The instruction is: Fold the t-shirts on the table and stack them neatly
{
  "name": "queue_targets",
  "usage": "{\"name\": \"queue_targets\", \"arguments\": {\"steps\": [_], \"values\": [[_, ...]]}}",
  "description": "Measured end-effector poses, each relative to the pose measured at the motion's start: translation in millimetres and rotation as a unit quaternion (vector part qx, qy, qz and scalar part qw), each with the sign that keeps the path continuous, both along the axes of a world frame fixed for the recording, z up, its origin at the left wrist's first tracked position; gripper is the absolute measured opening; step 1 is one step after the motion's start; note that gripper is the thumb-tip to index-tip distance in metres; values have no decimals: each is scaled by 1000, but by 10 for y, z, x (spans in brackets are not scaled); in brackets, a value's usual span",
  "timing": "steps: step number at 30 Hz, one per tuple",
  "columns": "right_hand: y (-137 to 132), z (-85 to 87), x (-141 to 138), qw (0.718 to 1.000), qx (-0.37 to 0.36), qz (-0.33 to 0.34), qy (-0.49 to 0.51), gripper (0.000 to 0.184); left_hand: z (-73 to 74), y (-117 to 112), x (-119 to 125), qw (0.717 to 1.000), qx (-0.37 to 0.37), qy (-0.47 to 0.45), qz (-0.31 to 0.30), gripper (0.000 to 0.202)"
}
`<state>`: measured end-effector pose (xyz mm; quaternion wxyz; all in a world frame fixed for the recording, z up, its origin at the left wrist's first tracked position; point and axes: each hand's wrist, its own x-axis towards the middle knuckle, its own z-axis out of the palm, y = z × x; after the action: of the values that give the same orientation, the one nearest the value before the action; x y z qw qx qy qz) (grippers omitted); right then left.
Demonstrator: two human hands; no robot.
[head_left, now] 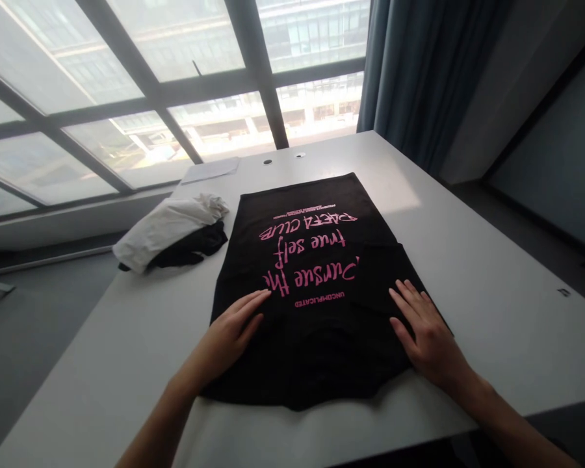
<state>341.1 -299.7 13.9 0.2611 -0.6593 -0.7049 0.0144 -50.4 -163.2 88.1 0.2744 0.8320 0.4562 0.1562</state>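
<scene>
A black T-shirt [316,351] with pink lettering lies spread on the white table, its print upside down from where I look. My left hand [231,328] rests on the shirt's left side, fingers stretched out beside the lettering. On the right side, my right hand [422,331] lies flat with its fingers apart, touching a folded-over part of the shirt that looks like a sleeve. Neither hand grips the cloth. The shirt's near edge curves unevenly close to the table's front.
Crumpled white and black clothes [168,227] lie at the table's left edge. Behind them are sheets of paper [209,170]. The white table [492,312] has two round holes at its far end, near the windows. A blue-grey curtain [419,78] hangs at the back right.
</scene>
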Motion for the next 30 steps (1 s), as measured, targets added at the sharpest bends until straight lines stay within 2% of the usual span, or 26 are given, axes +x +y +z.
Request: {"name": "queue_targets", "arguments": {"steps": [4,7,9,11,14,19,23,30], "values": [[25,-154,12,999,-18,25,-38,64,-310,-251,-385,993,97,67,21,53],[19,-273,44,997,-30,40,-64,65,-516,-360,-503,987,113,114,8,57],[16,-315,67,996,-30,42,-71,64,-591,-399,-527,985,109,133,-5,57],[15,-320,81,996,-28,44,-72,63,-600,-437,-521,985,109,133,-13,58],[-3,-277,96,997,-16,56,-57,59,-535,-526,-487,986,103,122,-46,60],[-114,-196,172,988,-19,151,-40,59,-444,-679,-474,979,79,127,-135,64],[-207,-192,278,973,-50,218,-56,61,-416,-695,-497,976,73,131,-160,77],[-230,-139,350,967,-66,242,-39,62,-455,-713,-534,971,105,121,-176,82]]}}
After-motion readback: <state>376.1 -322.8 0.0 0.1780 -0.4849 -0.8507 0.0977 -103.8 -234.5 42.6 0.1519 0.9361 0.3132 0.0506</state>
